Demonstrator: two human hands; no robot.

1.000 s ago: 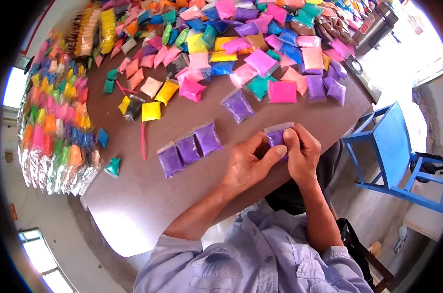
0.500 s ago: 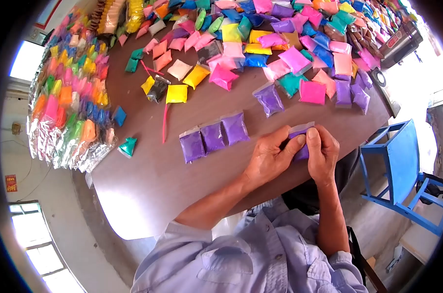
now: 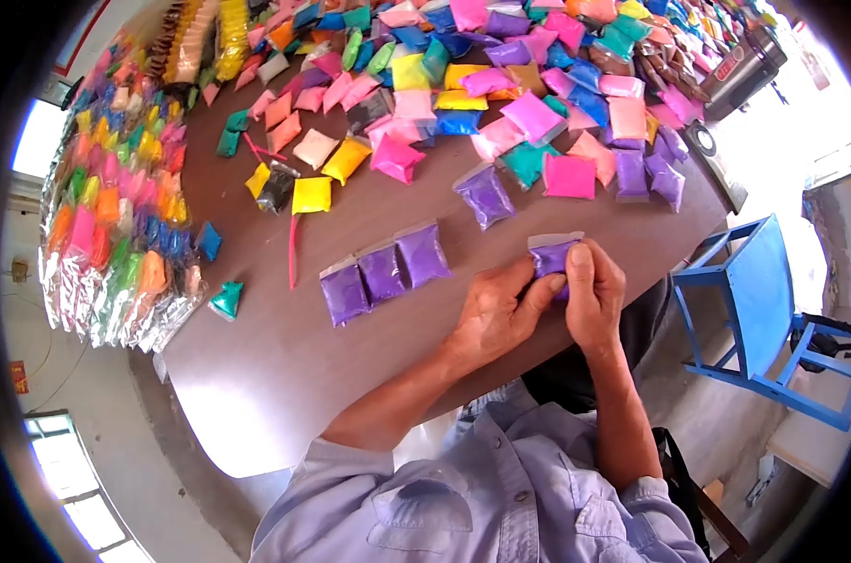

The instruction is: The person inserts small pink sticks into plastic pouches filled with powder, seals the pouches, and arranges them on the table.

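Three purple packets [image 3: 382, 272] lie in a row on the bench [image 3: 280, 361]; farther right, the left hand [image 3: 497, 308], held packet [image 3: 553, 254] and right hand [image 3: 597, 293], fingers of both hands gripping the packet near the bench's edge.

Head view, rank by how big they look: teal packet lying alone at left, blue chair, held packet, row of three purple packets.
1. Blue chair
2. Row of three purple packets
3. Held packet, partly covered
4. Teal packet, smaller than even the held one's visible part
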